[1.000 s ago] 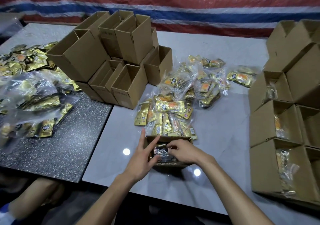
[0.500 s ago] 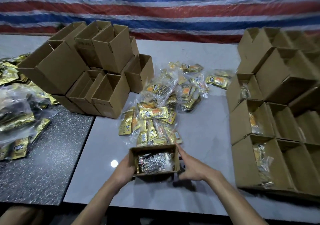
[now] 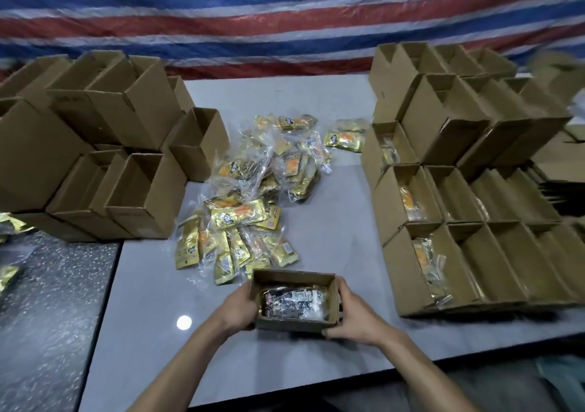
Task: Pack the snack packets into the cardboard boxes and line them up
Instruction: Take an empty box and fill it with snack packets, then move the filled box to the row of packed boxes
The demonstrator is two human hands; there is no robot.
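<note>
Both hands are on the box [image 3: 294,324] at the near edge of the table [image 3: 335,221]. Left hand [image 3: 239,308] is curled round its left end, right hand [image 3: 354,315] wraps the right end, fingers tucked under the corner. Open top, and a bag of packets [image 3: 292,300] lies flat inside. Whether the box is resting on the table or lifted, I can't tell. Just beyond it, the loose pile [image 3: 250,212] of gold packets. On the right, filled boxes [image 3: 408,285] in rows; on the left, empty boxes [image 3: 142,196] stacked up.
</note>
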